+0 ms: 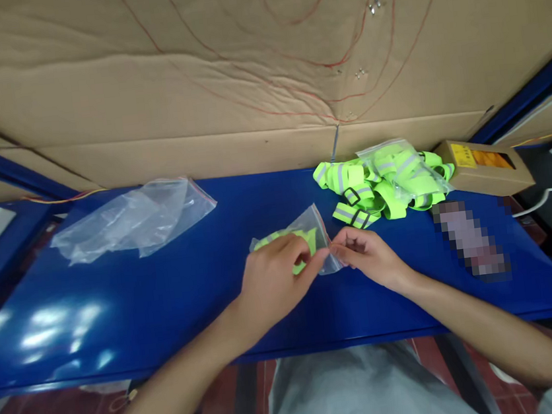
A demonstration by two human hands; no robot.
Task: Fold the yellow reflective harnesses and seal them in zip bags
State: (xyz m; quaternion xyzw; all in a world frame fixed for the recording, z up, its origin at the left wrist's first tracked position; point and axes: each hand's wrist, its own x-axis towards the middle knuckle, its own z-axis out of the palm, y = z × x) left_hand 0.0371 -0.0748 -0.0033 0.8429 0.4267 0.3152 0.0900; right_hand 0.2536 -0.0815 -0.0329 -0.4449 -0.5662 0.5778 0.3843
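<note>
A clear zip-lock bag (pixel 329 264) with a red line along its mouth lies near the middle of the table. Inside it shows a folded neon-yellow reflective strap (pixel 309 238). My left hand (pixel 277 272) lies over the bag's left part, its thumb reaching to the mouth edge and its fingers curled on the bag. At that same edge my right hand (pixel 365 255) pinches the zip line between thumb and fingers. The hands cover much of the bag, so part of the strap is hidden.
A heap of neon-yellow straps (pixel 387 181) with black buckles lies at the back right, a clear bag on top. Beside it stands a cardboard box (pixel 496 172). Clear plastic bags (pixel 142 219) lie at the back left of the blue table (pixel 158 313). A cardboard wall (pixel 194 97) rises behind.
</note>
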